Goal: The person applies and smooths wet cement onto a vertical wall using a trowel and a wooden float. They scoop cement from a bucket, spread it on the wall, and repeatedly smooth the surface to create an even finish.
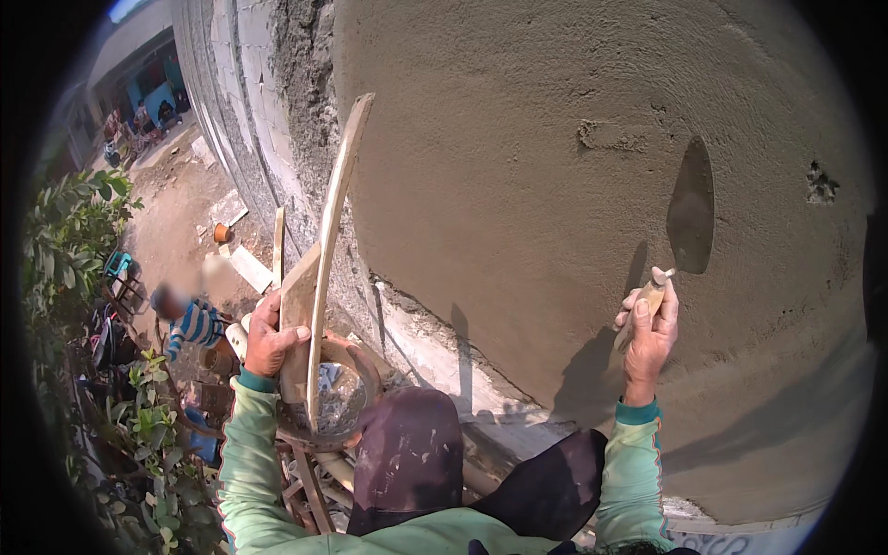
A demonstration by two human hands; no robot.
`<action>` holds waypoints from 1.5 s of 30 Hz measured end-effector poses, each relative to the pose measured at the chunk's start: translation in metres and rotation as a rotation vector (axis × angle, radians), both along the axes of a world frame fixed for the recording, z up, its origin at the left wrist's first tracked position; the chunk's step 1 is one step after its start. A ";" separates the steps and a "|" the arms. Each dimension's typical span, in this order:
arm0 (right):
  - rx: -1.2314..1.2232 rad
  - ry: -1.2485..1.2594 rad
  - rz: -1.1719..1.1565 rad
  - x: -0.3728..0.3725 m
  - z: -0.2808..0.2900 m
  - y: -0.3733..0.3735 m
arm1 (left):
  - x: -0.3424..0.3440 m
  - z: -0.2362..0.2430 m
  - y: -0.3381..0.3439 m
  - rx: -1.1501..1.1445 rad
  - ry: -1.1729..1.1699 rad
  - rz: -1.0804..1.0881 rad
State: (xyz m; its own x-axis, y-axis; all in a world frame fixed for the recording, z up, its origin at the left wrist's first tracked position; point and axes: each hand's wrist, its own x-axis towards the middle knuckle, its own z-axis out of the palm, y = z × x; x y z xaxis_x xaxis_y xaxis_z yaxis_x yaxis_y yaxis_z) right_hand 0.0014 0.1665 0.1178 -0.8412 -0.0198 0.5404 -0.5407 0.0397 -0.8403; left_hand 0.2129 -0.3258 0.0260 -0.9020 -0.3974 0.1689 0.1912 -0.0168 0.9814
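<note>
My right hand [647, 333] grips the wooden handle of a pointed trowel [692, 208], whose blade lies flat against the wet grey plaster wall [518, 157]. My left hand [271, 335] holds a wooden plastering board [326, 259] edge-on, upright, just left of the wall. Below that board sits a round metal pan [340, 398] with mortar in it. Both arms wear light green sleeves. My dark-trousered knees [412, 453] rest near the wall's base.
Bare concrete block wall [231, 102] continues to the left of the plastered area. Far below, a person in a striped shirt [192, 324] stands on dirt ground near rubble. Green bushes [69, 231] line the left. Wooden scaffold poles [310, 481] lie under the pan.
</note>
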 end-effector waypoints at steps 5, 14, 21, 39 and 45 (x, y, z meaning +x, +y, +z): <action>0.667 0.380 0.158 0.026 -0.047 -0.010 | -0.088 0.040 0.006 0.049 0.126 -0.111; 0.793 0.710 0.499 0.070 -0.054 -0.090 | -0.147 0.103 -0.013 0.295 0.207 -0.130; 0.769 0.664 0.293 0.046 -0.044 -0.107 | -0.131 0.085 0.007 0.442 0.177 -0.116; -0.185 -0.313 0.320 -0.022 0.072 -0.002 | -0.043 -0.003 0.009 -0.004 0.053 0.042; -0.410 -0.023 0.200 -0.024 0.071 -0.003 | -0.035 0.015 0.008 0.031 0.103 0.081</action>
